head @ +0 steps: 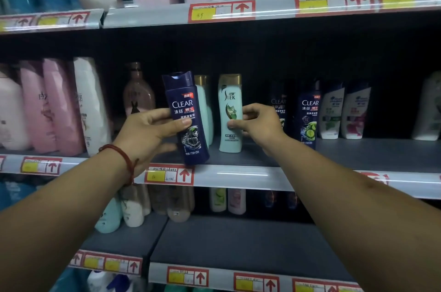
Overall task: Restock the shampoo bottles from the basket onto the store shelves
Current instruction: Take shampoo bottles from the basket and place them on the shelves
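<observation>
The left grip (pixel 148 134) grasps a dark blue Clear bottle (pixel 188 119) round its middle, thumb across the label and fingers behind. The bottle is tilted, cap leaning left, and its base is at the front lip of the middle shelf (pixel 334 153), just above a red and yellow price tag (pixel 169 174). The right grip (pixel 260 124) grasps a mint Slek bottle (pixel 230 112) that stands upright on the same shelf, thumb on the front of the label and fingers curled round its right side. Another mint bottle (pixel 205 110) stands just behind the blue one. To the right stand more Clear bottles (pixel 309 115), then white bottles (pixel 333 110). Pink bottles (pixel 55 105) fill the shelf's left end. A red cord bracelet (pixel 121 158) circles the left wrist.
</observation>
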A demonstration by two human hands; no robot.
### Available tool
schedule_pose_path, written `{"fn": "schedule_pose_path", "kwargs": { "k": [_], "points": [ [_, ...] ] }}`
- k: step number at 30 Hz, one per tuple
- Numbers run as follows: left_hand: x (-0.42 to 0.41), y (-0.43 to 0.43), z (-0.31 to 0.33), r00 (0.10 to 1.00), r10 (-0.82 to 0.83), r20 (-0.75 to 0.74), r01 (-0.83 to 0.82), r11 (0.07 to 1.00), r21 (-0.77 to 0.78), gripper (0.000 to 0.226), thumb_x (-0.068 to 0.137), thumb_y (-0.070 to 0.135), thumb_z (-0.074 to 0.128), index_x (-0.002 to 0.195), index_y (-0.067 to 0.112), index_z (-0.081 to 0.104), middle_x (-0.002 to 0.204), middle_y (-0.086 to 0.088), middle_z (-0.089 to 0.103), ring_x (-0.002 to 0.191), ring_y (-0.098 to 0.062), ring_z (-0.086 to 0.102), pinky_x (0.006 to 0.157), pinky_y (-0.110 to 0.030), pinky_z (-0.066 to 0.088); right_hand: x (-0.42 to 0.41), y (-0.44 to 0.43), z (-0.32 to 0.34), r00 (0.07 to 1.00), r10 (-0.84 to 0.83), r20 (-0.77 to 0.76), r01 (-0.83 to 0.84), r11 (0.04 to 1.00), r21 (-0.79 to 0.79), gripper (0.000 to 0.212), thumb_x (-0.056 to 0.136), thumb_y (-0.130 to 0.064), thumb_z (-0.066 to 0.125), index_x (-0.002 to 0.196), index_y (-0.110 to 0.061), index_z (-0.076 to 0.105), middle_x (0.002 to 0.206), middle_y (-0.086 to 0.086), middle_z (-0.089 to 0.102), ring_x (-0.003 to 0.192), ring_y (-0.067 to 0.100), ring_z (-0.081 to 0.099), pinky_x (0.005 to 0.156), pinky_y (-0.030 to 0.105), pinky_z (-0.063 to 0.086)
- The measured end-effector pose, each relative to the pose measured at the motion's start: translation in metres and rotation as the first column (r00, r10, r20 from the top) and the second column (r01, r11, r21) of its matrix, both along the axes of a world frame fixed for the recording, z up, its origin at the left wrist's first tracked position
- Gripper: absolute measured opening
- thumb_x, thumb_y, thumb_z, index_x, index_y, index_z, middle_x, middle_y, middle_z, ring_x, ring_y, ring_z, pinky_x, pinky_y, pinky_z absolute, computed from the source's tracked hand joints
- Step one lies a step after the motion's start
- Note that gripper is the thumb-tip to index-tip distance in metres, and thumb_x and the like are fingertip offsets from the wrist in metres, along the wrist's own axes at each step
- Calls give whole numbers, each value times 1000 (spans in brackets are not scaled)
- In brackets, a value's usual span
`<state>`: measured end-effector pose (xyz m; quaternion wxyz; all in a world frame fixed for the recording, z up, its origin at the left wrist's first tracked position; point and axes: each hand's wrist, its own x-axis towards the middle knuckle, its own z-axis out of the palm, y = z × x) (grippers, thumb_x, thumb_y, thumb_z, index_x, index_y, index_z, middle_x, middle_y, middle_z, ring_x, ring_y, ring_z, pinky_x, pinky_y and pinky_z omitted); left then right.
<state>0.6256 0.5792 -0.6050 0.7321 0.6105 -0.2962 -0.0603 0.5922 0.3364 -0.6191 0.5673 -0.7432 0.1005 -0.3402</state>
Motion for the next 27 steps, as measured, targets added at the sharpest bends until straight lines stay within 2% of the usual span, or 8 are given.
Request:
{"fn": "schedule_pose_path", "kwargs": {
  "k": [6,9,11,13,16,22,25,27],
  "points": [
    [-9,-17,3,999,-50,11,50,999,5,44,73,12,75,116,9,68,106,-8,75,98,-23,73,77,-39,61,-20,-3,1,993,-49,-110,32,987,-156,59,72,-20,90,120,-19,55,97,-3,58,88,12,61,80,30,55],
    [-16,-39,6,996,-74,46,72,996,45,41,72,12,77,112,10,70,106,-9,75,98,-23,73,80,-42,60,-48,-17,4,988,-22,-152,-17,968,-249,35,81,-17,83,110,-15,63,98,5,63,83,20,64,73,33,56],
    [-21,-58,8,995,-73,67,69,996,59,33,74,8,78,106,13,72,102,-7,76,91,-17,74,71,-33,61,-69,-29,6,978,60,-201,-110,963,-244,16,91,-8,71,106,-9,66,92,12,66,75,24,66,67,35,57],
    [-25,-81,7,996,-66,56,63,996,55,28,76,4,77,100,17,72,97,-3,76,81,-10,74,61,-24,58,-86,-39,9,962,120,-247,-175,960,-216,12,95,-5,63,107,-6,67,91,17,67,70,27,68,64,39,58],
    [-36,-116,5,994,-90,61,86,995,57,28,78,2,76,101,18,72,92,0,76,73,-7,73,58,-20,56,-99,-49,10,952,117,-281,-192,948,-254,11,93,-14,69,103,-10,68,90,13,69,69,25,68,66,42,58],
    [-40,-168,-4,991,-93,96,85,993,82,28,80,3,76,100,22,71,92,5,76,79,-7,72,60,-18,55,-93,-65,-3,959,-152,-238,12,864,-503,24,84,-29,80,93,-11,68,84,11,72,74,28,71,68,46,61],
    [-32,-175,-8,993,-92,76,83,990,113,29,83,3,74,102,24,69,83,12,76,74,-3,72,58,-17,55,-87,-66,-12,930,-275,-245,91,816,-571,31,82,-37,80,87,-9,68,81,8,71,76,25,69,71,39,59],
    [-27,-176,-13,987,-105,118,75,968,239,32,84,2,73,111,19,69,92,7,75,79,-9,72,63,-22,58,-83,-67,-18,903,-343,-260,115,775,-621,33,80,-42,80,78,-13,64,79,6,68,77,25,65,69,34,54]
  ]
}}
